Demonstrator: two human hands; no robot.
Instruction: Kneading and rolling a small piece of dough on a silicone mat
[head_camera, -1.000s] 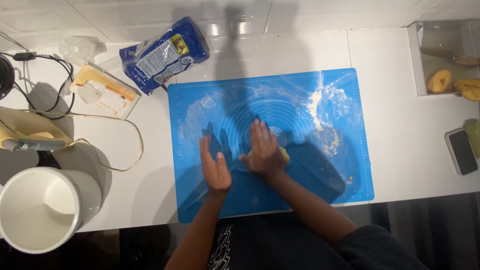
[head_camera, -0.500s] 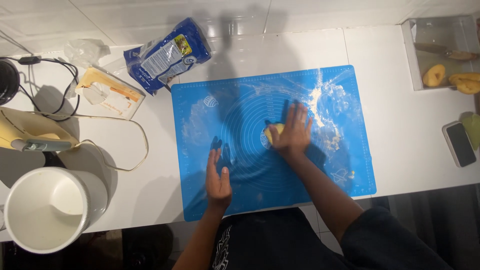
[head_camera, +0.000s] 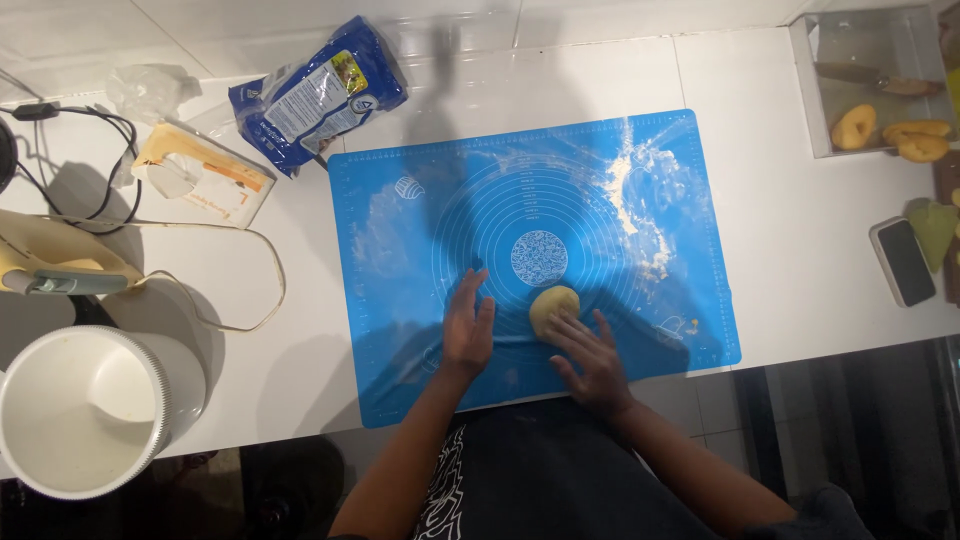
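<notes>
Working a small ball of yellow dough (head_camera: 554, 306) on the blue silicone mat (head_camera: 400, 380), which serves as the landmark below.

Hands: right hand (head_camera: 592, 358) at the mat's near edge, fingers spread flat, fingertips touching the near side of the dough; no closed grip on it. Left hand (head_camera: 468, 325) flat on the mat just left of the dough, fingers extended and together, holding nothing.

Dough position: just on the near side of the mat's printed centre disc, inside the concentric ring markings.

Progress (judgement): dough is already gathered into one smooth, rounded lump. A streak of flour (head_camera: 640, 215) lies on the mat's far right part, with fainter smears on its left part. Dough is not flattened or divided; any rolling out or cutting looks still undone.

Around the mat, on the white table (head_camera: 780, 250):
- Left, near: white cylindrical container (head_camera: 85, 410), open and seemingly empty.
- Left, farther: pale yellow hand appliance (head_camera: 60, 268) with a trailing cord.
- Left, far: flat cream and orange packet (head_camera: 203, 172), torn open, pale label.
- Beyond the far left corner: blue bag (head_camera: 318, 92), lying slanted, white label panel with a small yellow-green patch; crumpled clear plastic further left.
- Right: dark phone (head_camera: 904, 261).
- Right, far: clear box (head_camera: 870, 85) holding ring-shaped yellow pieces.
</notes>
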